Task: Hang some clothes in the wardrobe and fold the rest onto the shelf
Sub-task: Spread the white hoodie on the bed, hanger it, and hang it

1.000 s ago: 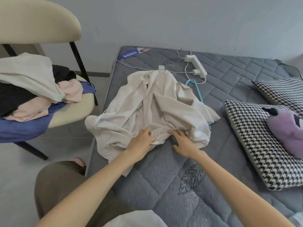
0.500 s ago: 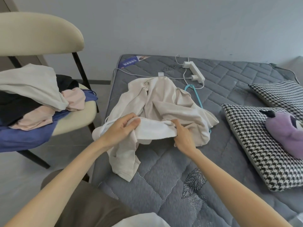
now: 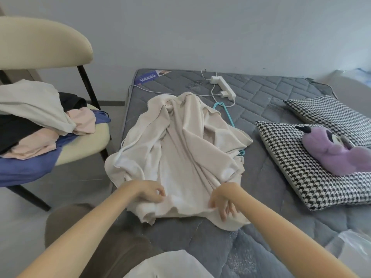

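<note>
The cream cloth garment [image 3: 180, 149] lies crumpled but spread lengthwise on the grey quilted mattress [image 3: 281, 97], its collar end towards the wall and its lower hem towards the person. The left hand [image 3: 149, 192] pinches the near hem at the garment's left side between thumb and fingertips. The right hand [image 3: 224, 199] pinches the hem at the right side with thumb and forefinger, its other fingers splayed downward over the cloth. The two hands are apart, with a stretch of hem between them.

A teal plastic hanger [image 3: 227, 118] pokes out from under the garment's far right edge, next to a white power strip [image 3: 222, 87] with a plugged-in charger and its white cable. Left of the mattress stands a cream padded chair with black legs [image 3: 86, 141]; its seat holds a heap of loose clothes [image 3: 40, 121]: an off-white piece on top, black, pale pink and blue ones beneath. To the right, two black-and-white houndstooth pillows [image 3: 301, 173] lie on the mattress, and the nearer one carries a purple plush toy [image 3: 337, 153].

Half a second ago the left hand held a bunched fold lifted above the middle of the garment; now that fold is drawn down flat, the hem sits closer to the person, and both hands are lower and nearer the body
</note>
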